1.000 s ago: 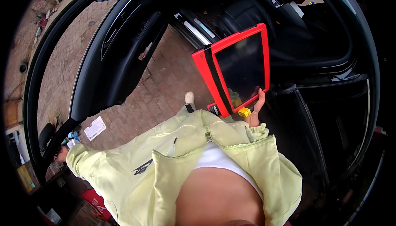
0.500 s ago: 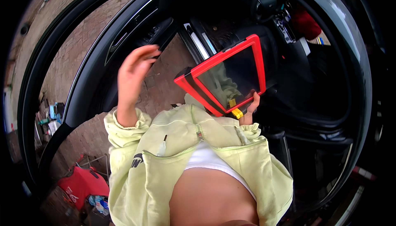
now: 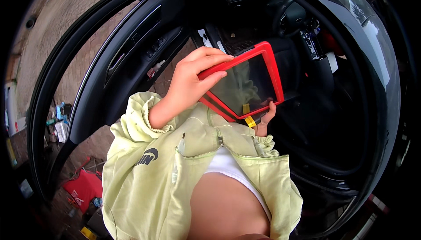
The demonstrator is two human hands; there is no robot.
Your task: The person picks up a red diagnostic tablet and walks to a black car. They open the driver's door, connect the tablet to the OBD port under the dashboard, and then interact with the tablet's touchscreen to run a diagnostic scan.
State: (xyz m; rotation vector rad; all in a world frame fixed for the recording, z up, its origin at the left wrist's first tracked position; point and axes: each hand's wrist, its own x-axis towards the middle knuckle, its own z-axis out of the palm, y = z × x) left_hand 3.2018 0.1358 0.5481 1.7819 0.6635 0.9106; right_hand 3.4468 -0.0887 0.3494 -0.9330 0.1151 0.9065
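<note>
A tablet [image 3: 250, 84] in a thick red case is held in front of my jacket, tilted, its dark screen facing up and reflecting my sleeve. My left hand [image 3: 195, 71] grips its upper left edge, thumb on the front and fingers over the rim. At the lower right corner my right hand [image 3: 268, 113] holds it, the thumb on the frame and the other fingers mostly hidden behind. A yellow piece [image 3: 250, 121] sticks out at the tablet's lower edge beside my right hand.
An open car door [image 3: 131, 51] stands on the left. Ahead are the steering wheel [image 3: 291, 16] and a dark seat [image 3: 285, 60]; the centre console [image 3: 311, 47] lies beyond. Red cloth [image 3: 85, 189] and scattered items lie on the brick paving behind the door.
My left hand has come from the free air by the door over to the right and closed on the tablet's upper left edge. My right hand keeps its hold.
</note>
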